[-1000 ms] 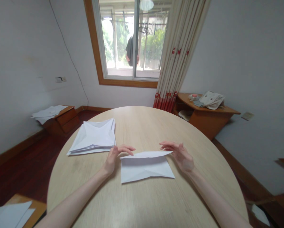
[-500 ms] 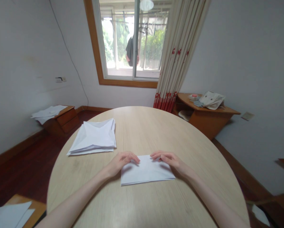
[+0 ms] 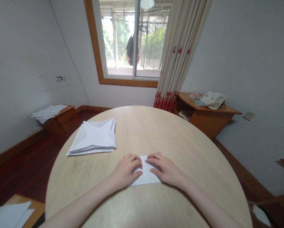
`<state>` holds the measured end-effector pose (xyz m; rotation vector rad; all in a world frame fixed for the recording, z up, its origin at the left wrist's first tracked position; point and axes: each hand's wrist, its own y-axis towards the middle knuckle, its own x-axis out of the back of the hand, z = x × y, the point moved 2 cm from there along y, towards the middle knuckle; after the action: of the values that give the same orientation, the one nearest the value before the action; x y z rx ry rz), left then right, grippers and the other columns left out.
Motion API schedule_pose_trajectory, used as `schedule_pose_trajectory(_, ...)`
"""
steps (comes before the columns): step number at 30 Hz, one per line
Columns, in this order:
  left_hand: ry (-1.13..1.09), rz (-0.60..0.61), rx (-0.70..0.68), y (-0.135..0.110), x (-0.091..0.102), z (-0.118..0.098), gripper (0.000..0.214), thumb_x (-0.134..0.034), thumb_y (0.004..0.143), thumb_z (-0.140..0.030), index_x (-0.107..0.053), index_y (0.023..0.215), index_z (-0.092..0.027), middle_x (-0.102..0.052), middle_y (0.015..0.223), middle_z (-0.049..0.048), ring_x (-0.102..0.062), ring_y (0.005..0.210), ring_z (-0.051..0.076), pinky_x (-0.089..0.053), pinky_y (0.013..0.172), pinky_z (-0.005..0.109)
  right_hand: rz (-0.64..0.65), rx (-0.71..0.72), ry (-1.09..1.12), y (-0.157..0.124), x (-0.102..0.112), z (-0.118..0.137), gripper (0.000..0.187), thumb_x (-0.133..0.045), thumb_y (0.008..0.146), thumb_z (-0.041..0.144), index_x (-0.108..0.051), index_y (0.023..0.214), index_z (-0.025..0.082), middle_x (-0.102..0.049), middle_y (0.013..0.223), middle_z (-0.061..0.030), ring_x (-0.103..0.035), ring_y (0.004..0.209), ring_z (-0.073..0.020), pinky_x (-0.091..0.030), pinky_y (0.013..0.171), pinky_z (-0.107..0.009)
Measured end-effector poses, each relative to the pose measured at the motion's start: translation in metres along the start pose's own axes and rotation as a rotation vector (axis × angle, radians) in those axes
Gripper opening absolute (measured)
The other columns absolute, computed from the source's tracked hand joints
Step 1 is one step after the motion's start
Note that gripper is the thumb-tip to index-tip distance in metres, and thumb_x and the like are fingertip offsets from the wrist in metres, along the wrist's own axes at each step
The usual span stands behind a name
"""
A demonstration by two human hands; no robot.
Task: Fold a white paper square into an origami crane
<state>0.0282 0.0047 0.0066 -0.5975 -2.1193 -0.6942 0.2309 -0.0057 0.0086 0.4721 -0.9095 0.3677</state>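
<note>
A folded white sheet of paper (image 3: 145, 175) lies on the round light-wood table (image 3: 144, 133) just in front of me. My left hand (image 3: 126, 169) rests palm down on its left half, fingers laid flat and slightly curled. My right hand (image 3: 163, 169) presses flat on its right half, fingers stretched toward the left hand. The two hands nearly touch at the paper's middle and cover most of it. A stack of creased white sheets (image 3: 93, 137) lies on the table to the left, apart from both hands.
A low wooden cabinet (image 3: 61, 118) with papers stands by the left wall. A corner desk (image 3: 203, 115) with a bag is at the right, beside the curtain (image 3: 177, 53). More white sheets (image 3: 7, 215) lie on a surface at bottom left.
The paper's far flap was lifted, then folded down toward me. Both hands slid inward and nearer, and now lie flat on the folded sheet.
</note>
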Motion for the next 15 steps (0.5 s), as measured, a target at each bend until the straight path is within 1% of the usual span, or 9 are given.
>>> schedule_pose_trajectory(3, 0.093, -0.006, 0.012, -0.002, -0.006, -0.005, 0.009, -0.062, 0.084, -0.021, -0.062, 0.093, -0.021, -0.064, 0.110, 0.0062, -0.057, 0.103, 0.027, -0.045, 0.088, 0.043, 0.007, 0.007, -0.106, 0.000, -0.006, 0.007, 0.033, -0.054, 0.087, 0.020, -0.064, 0.118, 0.025, -0.063, 0.119, -0.0088, -0.055, 0.111, -0.0273, -0.045, 0.096, -0.048)
schedule_pose_trajectory(5, 0.116, -0.010, 0.016, -0.004, -0.011, -0.005, 0.012, -0.059, 0.087, -0.021, -0.060, 0.099, -0.019, -0.063, 0.117, 0.0084, -0.058, 0.107, 0.027, -0.047, 0.089, 0.043, 0.002, 0.013, -0.147, 0.000, -0.012, 0.008, 0.035, -0.049, 0.090, 0.020, -0.061, 0.123, 0.024, -0.061, 0.124, -0.0099, -0.054, 0.115, -0.0276, -0.045, 0.097, -0.048)
schedule_pose_trajectory(7, 0.140, -0.035, 0.023, -0.005, -0.016, 0.000, 0.023, -0.056, 0.089, -0.022, -0.057, 0.112, -0.018, -0.059, 0.125, 0.0118, -0.056, 0.114, 0.027, -0.046, 0.095, 0.043, -0.023, 0.021, -0.176, -0.001, -0.018, 0.006, 0.038, -0.044, 0.093, 0.020, -0.058, 0.128, 0.025, -0.059, 0.129, -0.0100, -0.054, 0.118, -0.0270, -0.044, 0.100, -0.048)
schedule_pose_trajectory(9, 0.189, -0.058, 0.009, -0.005, -0.021, 0.006, 0.031, -0.052, 0.092, -0.025, -0.052, 0.123, -0.018, -0.055, 0.133, 0.0129, -0.053, 0.122, 0.027, -0.043, 0.101, 0.043, -0.040, 0.027, -0.206, 0.000, -0.023, 0.004, 0.041, -0.040, 0.094, 0.020, -0.053, 0.133, 0.023, -0.056, 0.134, -0.0109, -0.051, 0.123, -0.0264, -0.043, 0.103, -0.048)
schedule_pose_trajectory(12, 0.283, -0.020, -0.047, -0.004, -0.027, 0.012, 0.039, -0.043, 0.097, -0.027, -0.043, 0.135, -0.017, -0.049, 0.141, 0.0113, -0.046, 0.130, 0.025, -0.038, 0.107, 0.043, -0.019, 0.036, -0.246, 0.001, -0.027, 0.002, 0.045, -0.034, 0.096, 0.021, -0.045, 0.139, 0.018, -0.049, 0.141, -0.0127, -0.045, 0.130, -0.0256, -0.039, 0.107, -0.049)
schedule_pose_trajectory(15, 0.370, 0.018, -0.075, -0.004, -0.029, 0.016, 0.043, -0.033, 0.100, -0.028, -0.036, 0.141, -0.016, -0.043, 0.146, 0.0106, -0.040, 0.134, 0.023, -0.035, 0.110, 0.043, 0.034, 0.018, -0.263, 0.002, -0.029, 0.000, 0.047, -0.030, 0.097, 0.022, -0.040, 0.142, 0.015, -0.043, 0.146, -0.0126, -0.038, 0.135, -0.0239, -0.034, 0.111, -0.050)
